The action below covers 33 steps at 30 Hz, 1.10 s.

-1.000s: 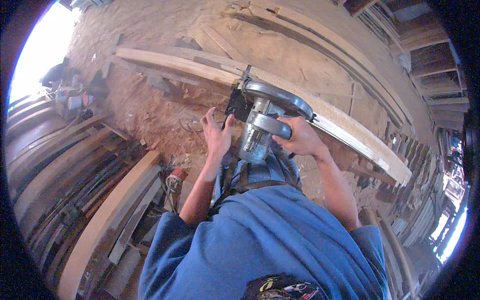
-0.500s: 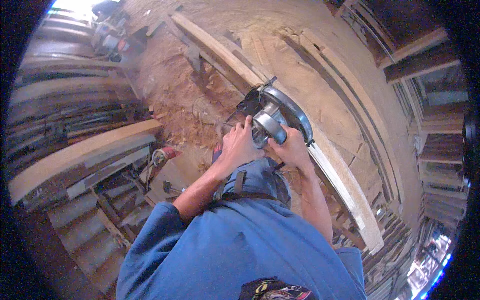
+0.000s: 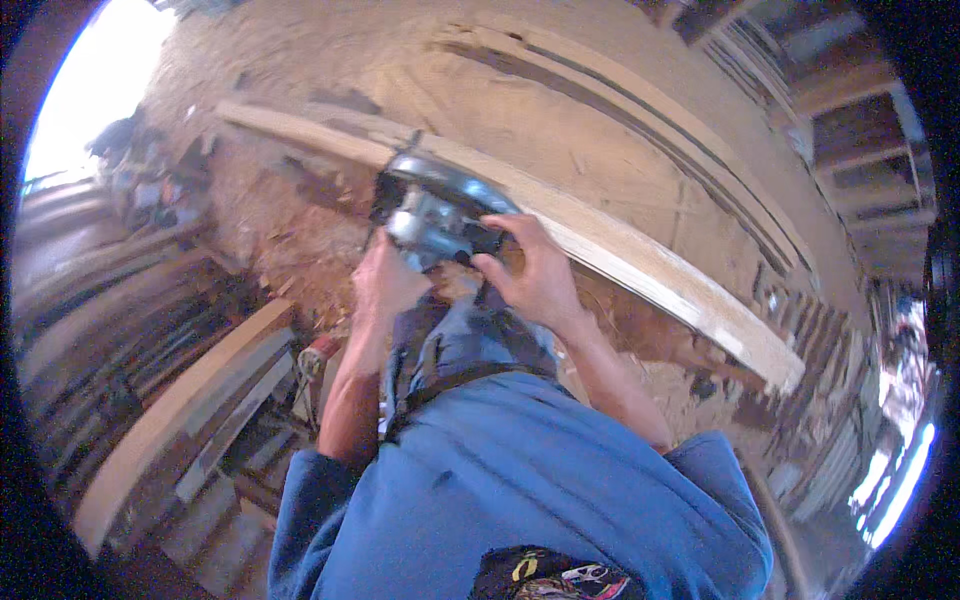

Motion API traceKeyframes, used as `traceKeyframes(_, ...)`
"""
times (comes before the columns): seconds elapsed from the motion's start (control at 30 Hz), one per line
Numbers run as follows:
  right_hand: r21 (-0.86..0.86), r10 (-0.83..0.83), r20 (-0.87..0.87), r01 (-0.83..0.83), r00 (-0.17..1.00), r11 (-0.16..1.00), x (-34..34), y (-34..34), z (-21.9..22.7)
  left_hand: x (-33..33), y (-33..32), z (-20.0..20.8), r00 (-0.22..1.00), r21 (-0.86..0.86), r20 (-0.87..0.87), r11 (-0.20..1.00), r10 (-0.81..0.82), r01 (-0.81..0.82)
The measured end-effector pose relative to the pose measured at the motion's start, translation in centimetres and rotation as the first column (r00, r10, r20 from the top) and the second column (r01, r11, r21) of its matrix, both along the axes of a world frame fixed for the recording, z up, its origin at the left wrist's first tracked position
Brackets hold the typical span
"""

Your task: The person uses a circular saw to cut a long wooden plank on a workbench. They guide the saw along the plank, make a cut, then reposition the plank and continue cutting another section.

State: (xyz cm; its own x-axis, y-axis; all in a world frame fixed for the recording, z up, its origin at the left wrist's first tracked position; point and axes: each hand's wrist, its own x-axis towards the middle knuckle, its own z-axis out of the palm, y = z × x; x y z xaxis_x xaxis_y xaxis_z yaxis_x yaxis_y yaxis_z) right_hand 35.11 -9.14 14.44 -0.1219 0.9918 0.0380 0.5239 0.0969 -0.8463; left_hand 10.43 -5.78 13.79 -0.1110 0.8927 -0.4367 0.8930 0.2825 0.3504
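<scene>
A circular saw (image 3: 440,205) with a curved metal guard and silvery motor housing rests on a long wooden beam (image 3: 640,270), its outline smeared by motion. My left hand (image 3: 385,285) is closed at the saw's near left side, with its fingertips partly hidden. At the right rear of the saw, my right hand (image 3: 530,270) has its thumb and fingers curved round a dark part, loosely enough that a gap shows by the palm. The beam runs slantwise from far left to near right, and a pale strip shows along its near edge behind the saw.
Another long board (image 3: 650,125) lies beyond the beam on sawdust-covered ground. At the left stand a thick plank (image 3: 190,410) and stacked timber (image 3: 80,260). A red-ended tool (image 3: 318,352) sits beside the plank. Timber racks (image 3: 855,130) line the right.
The view has turned, so the beam lies flatter across it. The saw and both hands appear farther left. My right hand has loosened and shifted on the saw, opening a gap by its palm.
</scene>
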Motion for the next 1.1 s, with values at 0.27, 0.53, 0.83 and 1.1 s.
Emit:
traceKeyframes(0.27,-0.194,-0.038,0.834,0.358,0.550,0.913,21.6,-10.4,-8.6,0.5,0.4,0.9,0.999,0.008,-0.009,0.999,-0.050,0.050)
traceKeyframes(0.53,-0.369,0.237,0.793,0.133,0.562,0.920,26.8,-8.7,-7.7,1.1,0.4,1.5,1.000,0.027,0.013,0.999,-0.021,0.021)
traceKeyframes(0.83,-0.402,0.240,0.839,0.258,0.488,0.879,30.2,-5.6,-12.4,0.5,-0.8,0.3,1.000,0.079,-0.019,0.997,-0.024,0.025)
traceKeyframes(1.1,-0.018,-0.004,0.817,0.033,0.576,0.999,22.1,-1.5,-4.7,0.6,0.3,-1.2,1.000,0.075,0.011,0.997,-0.022,0.021)
